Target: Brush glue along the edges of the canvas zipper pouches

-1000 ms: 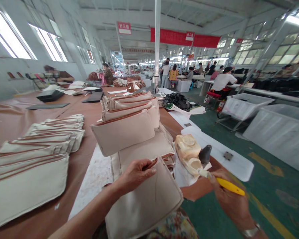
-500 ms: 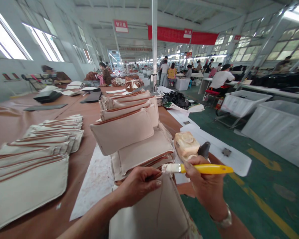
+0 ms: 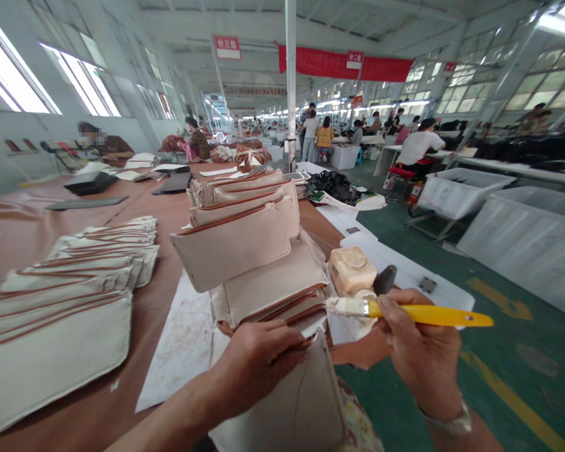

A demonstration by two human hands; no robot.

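In the head view, a cream fabric piece (image 3: 287, 402) with brown edging is pinned at the lower centre of the frame under the left hand (image 3: 258, 364), whose fingers are closed over its top edge. It is judged light, limp and easily creased, best held flat near the trimmed edge. A yellow-handled brush (image 3: 405, 312) is gripped by the right hand (image 3: 424, 355) at centre right, its bristles pointed at the stack of pieces (image 3: 263, 276) on the tabletop (image 3: 98, 414). A glue jar (image 3: 353, 271) is seen just behind.

Factory hall: long worktables (image 3: 23, 232), stacked pouches (image 3: 235, 238)
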